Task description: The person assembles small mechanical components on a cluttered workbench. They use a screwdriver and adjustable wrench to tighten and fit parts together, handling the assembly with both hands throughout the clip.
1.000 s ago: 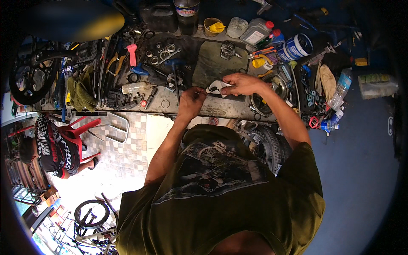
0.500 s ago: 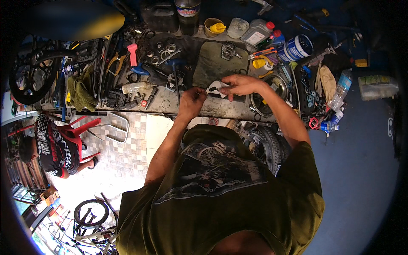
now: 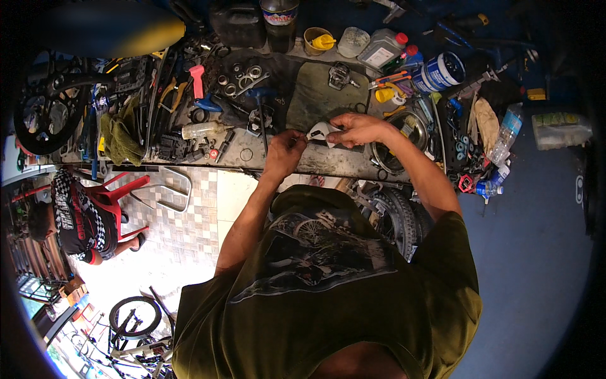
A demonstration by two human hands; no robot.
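Workbench (image 3: 341,164) under white piece (image 3: 322,127), long axis roughly sideways

Bare left forearm (image 3: 251,218) reaching up over the table's near edge (image 3: 344,167), left hand (image 3: 286,152) with thumb and fingers drawn together, right forearm (image 3: 421,165) slanting inward, right hand (image 3: 360,130) just beside it, fingers pointing left.
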